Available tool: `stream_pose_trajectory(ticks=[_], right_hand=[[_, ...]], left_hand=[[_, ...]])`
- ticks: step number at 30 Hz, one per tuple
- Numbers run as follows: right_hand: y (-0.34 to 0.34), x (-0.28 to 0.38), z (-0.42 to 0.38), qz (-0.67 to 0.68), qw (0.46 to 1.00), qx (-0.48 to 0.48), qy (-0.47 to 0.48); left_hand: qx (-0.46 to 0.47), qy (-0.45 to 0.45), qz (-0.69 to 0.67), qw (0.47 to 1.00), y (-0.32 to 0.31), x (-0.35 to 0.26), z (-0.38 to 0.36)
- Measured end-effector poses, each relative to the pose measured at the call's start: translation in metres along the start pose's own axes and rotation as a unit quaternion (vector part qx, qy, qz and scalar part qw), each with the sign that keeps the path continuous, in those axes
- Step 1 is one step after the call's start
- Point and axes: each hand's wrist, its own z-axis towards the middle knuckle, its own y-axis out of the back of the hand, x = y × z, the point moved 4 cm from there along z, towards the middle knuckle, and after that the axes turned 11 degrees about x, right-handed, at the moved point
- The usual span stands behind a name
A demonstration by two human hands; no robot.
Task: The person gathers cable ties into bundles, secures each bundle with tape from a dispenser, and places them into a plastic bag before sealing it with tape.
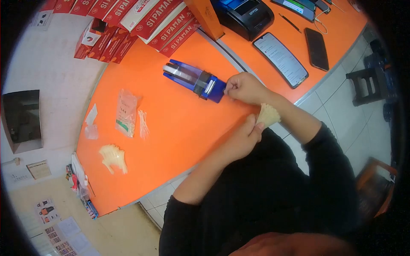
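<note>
My left hand (248,133) is closed round the narrow end of a pale cream fan-shaped bundle (270,115), whose scalloped edge points to the right. My right hand (247,88) has its fingers curled together at the near end of a blue tape dispenser (194,80). Whatever those fingers pinch is too small to make out. The dispenser lies on the orange table (179,128) with a roll of clear tape in it. A second cream piece with a scalloped edge (113,158) rests farther left.
A clear plastic packet (127,113) lies beside several thin white sticks (143,124), near a crumpled clear wrapper (91,123). Red SI PAMAN boxes (158,21) are stacked at the back. To the right are a black printer (245,17), a lit phone (280,59) and a dark phone (316,49).
</note>
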Motion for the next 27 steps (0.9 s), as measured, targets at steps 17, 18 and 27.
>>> stream_pose_trajectory(ticks=[17, 18, 27], right_hand=[[-0.011, 0.022, -0.022, 0.278, 0.958, 0.057, 0.027], [-0.016, 0.026, -0.027, 0.292, 0.954, 0.064, 0.029], [-0.092, 0.058, -0.09, 0.387, 0.888, 0.247, 0.004]], left_hand=[[-0.172, -0.037, 0.562, 0.808, -0.013, -0.098, -0.06], [-0.189, -0.152, 0.589, 0.771, -0.019, -0.111, -0.069], [-0.306, -0.157, 0.396, 0.851, 0.07, -0.147, -0.123]])
